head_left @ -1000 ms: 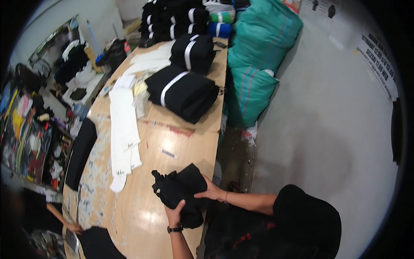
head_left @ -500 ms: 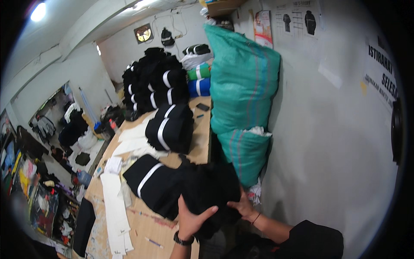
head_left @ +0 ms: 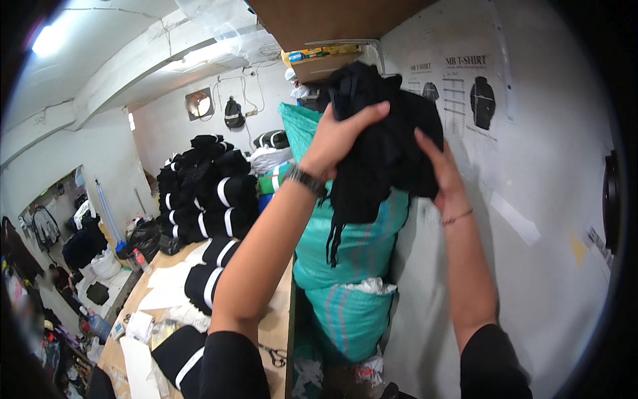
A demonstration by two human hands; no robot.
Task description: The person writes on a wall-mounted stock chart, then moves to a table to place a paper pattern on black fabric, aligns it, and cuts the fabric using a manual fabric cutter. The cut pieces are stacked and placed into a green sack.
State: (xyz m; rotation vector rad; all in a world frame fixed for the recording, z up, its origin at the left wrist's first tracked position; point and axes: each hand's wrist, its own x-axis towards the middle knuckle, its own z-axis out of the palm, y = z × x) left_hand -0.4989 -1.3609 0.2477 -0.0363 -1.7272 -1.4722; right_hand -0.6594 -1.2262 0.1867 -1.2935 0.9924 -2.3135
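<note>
Both my hands are raised at upper centre, gripping a loose bundle of black cloth (head_left: 382, 156) from its two sides. My left hand (head_left: 339, 136) presses on its left side, with the thumb lying across the cloth. On the right edge, my right hand (head_left: 440, 166) has its thumb in front; its other fingers are partly hidden. A few black strips dangle from the bundle's lower left. Behind it stand tall teal woven sacks (head_left: 349, 246), partly covered by the cloth and my left arm.
Overhead juts a brown shelf (head_left: 332, 20). On the wooden table (head_left: 276, 319) lie scissors (head_left: 276, 356), white paper pieces (head_left: 166, 286) and banded black fabric rolls (head_left: 179, 352). A large pile of black rolls (head_left: 206, 193) stands farther back. The wall (head_left: 545, 266) runs along my right.
My hands have lifted the black cloth from beside the table's near edge up in front of the teal sacks, toward the shelf. The view has tilted upward.
</note>
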